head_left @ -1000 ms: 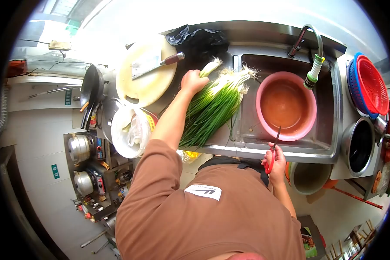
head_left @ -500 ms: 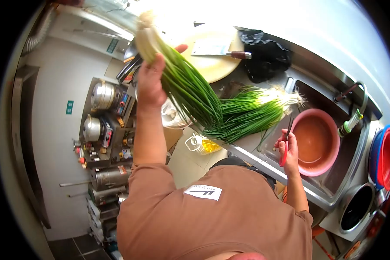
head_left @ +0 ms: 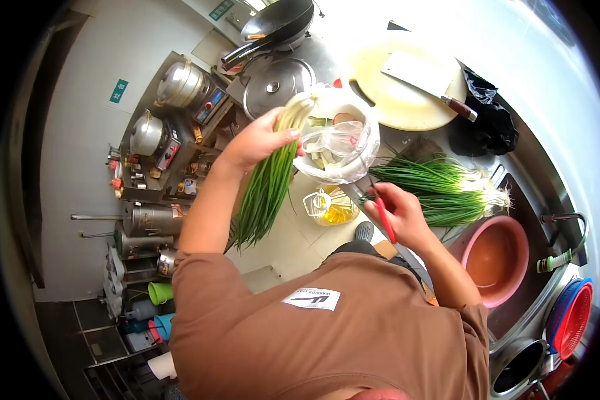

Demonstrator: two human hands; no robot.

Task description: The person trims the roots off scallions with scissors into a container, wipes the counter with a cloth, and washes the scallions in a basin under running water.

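Above and left of the frame's centre, I hold a bunch of scallions [head_left: 265, 193] in the left hand [head_left: 260, 141], its grip closed around the stalks near their white ends; the green leaves hang toward the lower left, while the white ends overlap the rim of a plastic-lined tub [head_left: 343, 176], though I cannot tell whether they touch it; right of centre, my right hand [head_left: 405, 217] has its grip wrapped around red-handled scissors [head_left: 385, 221], their blades pointing up the frame near the tub; I cannot tell how far those blades are parted; more scallions lie on the metal tabletop [head_left: 392, 139] at right, roots toward the right edge; a pink basin [head_left: 463, 246] sits in the sink [head_left: 523, 208] at lower right; at upper right, a cleaver [head_left: 410, 70] rests on a round cutting board [head_left: 393, 110], a black plastic bag [head_left: 487, 130] just beside it.
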